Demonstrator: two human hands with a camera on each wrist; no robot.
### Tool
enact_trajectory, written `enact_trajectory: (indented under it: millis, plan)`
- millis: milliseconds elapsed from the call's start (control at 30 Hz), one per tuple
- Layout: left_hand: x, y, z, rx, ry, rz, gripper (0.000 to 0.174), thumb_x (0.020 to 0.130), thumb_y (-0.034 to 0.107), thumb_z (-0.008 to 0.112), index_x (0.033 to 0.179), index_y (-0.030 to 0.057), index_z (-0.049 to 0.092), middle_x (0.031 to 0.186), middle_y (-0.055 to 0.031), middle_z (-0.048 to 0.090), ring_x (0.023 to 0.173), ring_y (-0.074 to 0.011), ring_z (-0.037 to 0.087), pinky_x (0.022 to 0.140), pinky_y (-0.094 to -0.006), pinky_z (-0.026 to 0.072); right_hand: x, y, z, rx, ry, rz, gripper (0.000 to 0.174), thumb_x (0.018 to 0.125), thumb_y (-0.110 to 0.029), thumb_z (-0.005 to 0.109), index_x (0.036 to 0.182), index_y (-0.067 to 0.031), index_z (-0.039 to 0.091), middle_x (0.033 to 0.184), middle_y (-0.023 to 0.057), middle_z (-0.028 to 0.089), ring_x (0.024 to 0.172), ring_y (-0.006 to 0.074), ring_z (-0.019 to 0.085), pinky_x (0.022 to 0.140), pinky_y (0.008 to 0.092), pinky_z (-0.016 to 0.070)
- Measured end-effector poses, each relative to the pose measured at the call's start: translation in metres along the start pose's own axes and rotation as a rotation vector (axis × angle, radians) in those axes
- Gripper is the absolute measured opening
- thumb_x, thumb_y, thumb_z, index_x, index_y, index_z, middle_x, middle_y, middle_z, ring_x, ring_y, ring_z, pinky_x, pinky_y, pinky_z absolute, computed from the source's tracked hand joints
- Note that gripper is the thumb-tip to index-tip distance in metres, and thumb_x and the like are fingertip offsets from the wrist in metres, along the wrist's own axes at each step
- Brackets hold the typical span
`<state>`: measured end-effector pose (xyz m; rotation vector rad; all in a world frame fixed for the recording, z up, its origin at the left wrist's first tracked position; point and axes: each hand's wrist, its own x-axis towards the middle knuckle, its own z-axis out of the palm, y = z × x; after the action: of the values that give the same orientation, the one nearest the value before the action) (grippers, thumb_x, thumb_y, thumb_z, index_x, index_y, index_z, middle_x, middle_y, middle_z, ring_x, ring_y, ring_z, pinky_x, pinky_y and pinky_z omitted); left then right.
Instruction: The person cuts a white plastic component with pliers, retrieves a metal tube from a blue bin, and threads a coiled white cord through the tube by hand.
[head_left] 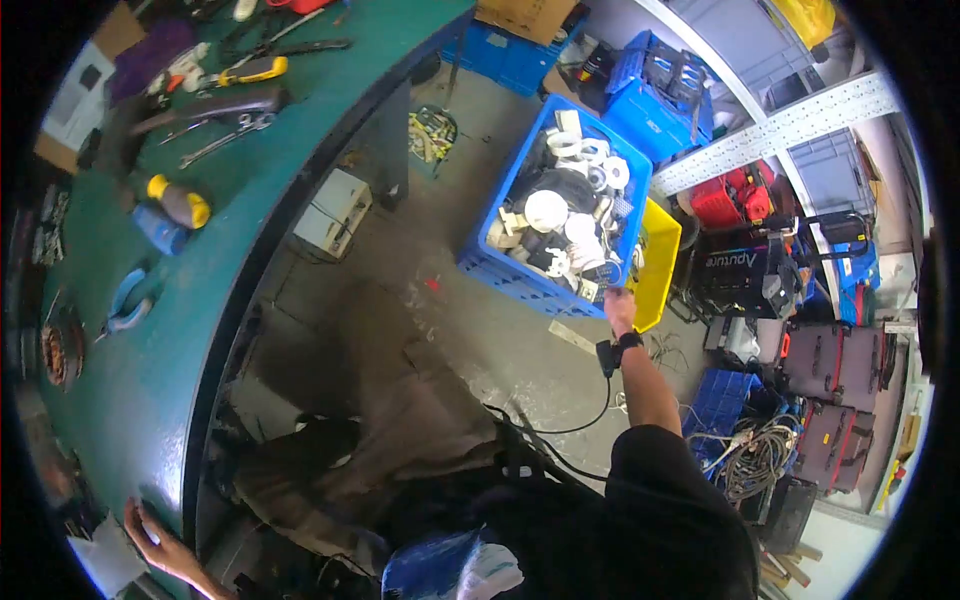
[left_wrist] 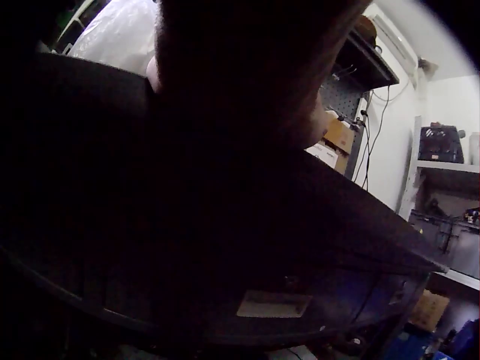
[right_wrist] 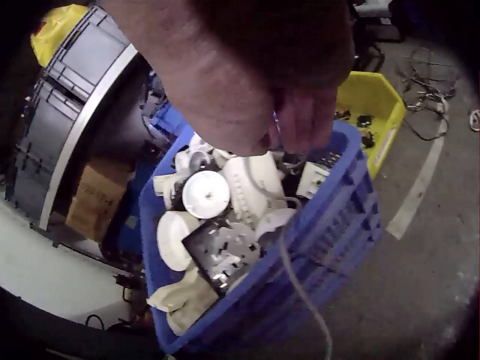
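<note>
Clock directions run from the middle of each view unless another centre is named. In the head view the blue crate (head_left: 530, 285) stands on the floor between one and two o'clock, heaped with white, cream and black parts, including a white disc (head_left: 546, 211) and a few white rings (head_left: 592, 152). The right hand (head_left: 620, 306) is at the crate's five o'clock corner, fingers bent down close together; the tips are hidden, so I cannot tell how far they are open or whether they have hold of anything. In the right wrist view a cream casing (right_wrist: 253, 187) lies just below those fingers, and a grey cord (right_wrist: 301, 289) runs down across the crate's side. A yellow bin (head_left: 660, 265) sits right beside the crate at its four o'clock, a dustpan (head_left: 432, 135) of scraps at its ten. The left hand (head_left: 160, 548), between seven and eight o'clock, rests at the green bench (head_left: 200, 290)'s edge, fingers loosely spread and holding nothing. On the bench, pliers (head_left: 128, 305) lie at nine o'clock, with a screwdriver (head_left: 180, 203) between nine and ten. Coiled cables (head_left: 755, 462) lie at four.
</note>
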<state>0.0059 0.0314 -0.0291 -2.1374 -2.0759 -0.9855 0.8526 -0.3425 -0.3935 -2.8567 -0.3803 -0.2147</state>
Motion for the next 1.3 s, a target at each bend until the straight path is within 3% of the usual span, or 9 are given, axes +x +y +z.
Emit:
enact_trajectory:
  millis: [100, 333, 400, 533, 767, 1033, 1133, 1200, 1300]
  plan:
    - [0.002, -0.01, -0.003, -0.004, 0.004, 0.025, 0.035, 0.106, 0.021, 0.056, 0.133, -0.0013, 0.062, 0.134, -0.0153, 0.064, 0.122, -0.0271, 0.061, 0.108, -0.039, 0.0467, -0.024, -0.01, -0.021, 0.427, -0.529, 0.463, 0.04, 0.093, -0.041, 0.067, 0.101, -0.0024, 0.073, 0.091, 0.0118, 0.075, 0.079, 0.0213, 0.071, 0.067, 0.0343, 0.0577]
    - [0.006, 0.011, -0.002, 0.023, 0.019, 0.025, 0.038, 0.107, 0.022, 0.054, 0.137, -0.0012, 0.059, 0.137, -0.0157, 0.062, 0.121, -0.0277, 0.061, 0.108, -0.041, 0.047, -0.049, -0.054, -0.007, 0.823, -0.678, 0.784, 0.04, 0.097, -0.037, 0.066, 0.099, 0.0018, 0.073, 0.083, 0.0091, 0.074, 0.061, 0.0173, 0.066, 0.055, 0.0289, 0.0526]
    - [0.006, 0.036, 0.003, 0.013, 0.108, 0.138, 0.047, 0.1, 0.035, 0.067, 0.121, -0.0068, 0.067, 0.107, -0.0199, 0.072, 0.089, -0.0317, 0.067, 0.08, -0.0439, 0.0557, -0.047, -0.05, 0.005, 0.97, -0.766, 0.807, 0.035, 0.097, -0.037, 0.069, 0.106, -0.0032, 0.069, 0.083, 0.009, 0.074, 0.066, 0.0196, 0.072, 0.054, 0.0267, 0.0534]
    - [0.007, 0.029, 0.002, 0.037, 0.085, 0.18, 0.056, 0.1, 0.042, 0.066, 0.124, -0.0082, 0.064, 0.107, -0.0211, 0.072, 0.089, -0.0325, 0.068, 0.079, -0.0449, 0.0569, -0.019, -0.08, -0.024, 0.347, -0.417, 0.564, 0.045, 0.087, -0.038, 0.079, 0.103, 0.0021, 0.068, 0.086, 0.0159, 0.074, 0.072, 0.0269, 0.073, 0.058, 0.0354, 0.055]
    - [0.007, 0.029, 0.008, -0.09, 0.117, 0.116, 0.057, 0.098, 0.044, 0.068, 0.123, -0.0067, 0.063, 0.102, -0.0187, 0.072, 0.084, -0.0278, 0.068, 0.071, -0.0408, 0.0579, 0.059, -0.016, 0.027, 0.509, 0.012, 0.357, 0.06, 0.087, -0.049, 0.072, 0.127, -0.0057, 0.061, 0.106, 0.0256, 0.071, 0.097, 0.0407, 0.068, 0.089, 0.0467, 0.0526]
    - [0.007, 0.009, 0.003, -0.135, 0.095, 0.014, 0.059, 0.096, 0.047, 0.07, 0.118, -0.0072, 0.063, 0.097, -0.0174, 0.071, 0.077, -0.0256, 0.066, 0.065, -0.039, 0.0562, 0.094, 0.001, 0.036, 0.079, -0.512, -0.026, 0.059, 0.096, -0.06, 0.046, 0.13, -0.0155, 0.065, 0.121, 0.0281, 0.067, 0.113, 0.0494, 0.062, 0.101, 0.0558, 0.0473]
    - [0.008, 0.008, 0.003, -0.133, 0.104, 0.037, 0.059, 0.096, 0.047, 0.07, 0.118, -0.007, 0.063, 0.097, -0.0171, 0.071, 0.077, -0.0253, 0.066, 0.065, -0.039, 0.0561, 0.089, -0.017, 0.029, 0.028, -0.465, 0.27, 0.053, 0.099, -0.05, 0.043, 0.122, -0.0103, 0.069, 0.119, 0.027, 0.067, 0.108, 0.0484, 0.064, 0.096, 0.0572, 0.0494]
    - [0.009, 0.008, 0.003, -0.126, 0.109, 0.053, 0.059, 0.096, 0.047, 0.07, 0.117, -0.0069, 0.064, 0.097, -0.0168, 0.071, 0.076, -0.0251, 0.065, 0.065, -0.039, 0.056, 0.089, -0.023, 0.015, -0.012, -0.475, 0.042, 0.052, 0.099, -0.045, 0.043, 0.111, -0.0043, 0.072, 0.114, 0.0285, 0.068, 0.101, 0.0478, 0.066, 0.086, 0.0566, 0.0532]
    - [0.01, 0.007, 0.003, -0.117, 0.108, 0.076, 0.059, 0.096, 0.048, 0.07, 0.117, -0.0066, 0.064, 0.096, -0.0165, 0.071, 0.076, -0.0247, 0.065, 0.064, -0.039, 0.0558, 0.092, -0.034, 0.001, 0.529, -0.118, 0.296, 0.023, 0.092, -0.02, 0.07, 0.105, -0.0014, 0.069, 0.1, 0.0165, 0.075, 0.084, 0.0243, 0.075, 0.064, 0.0364, 0.0563]
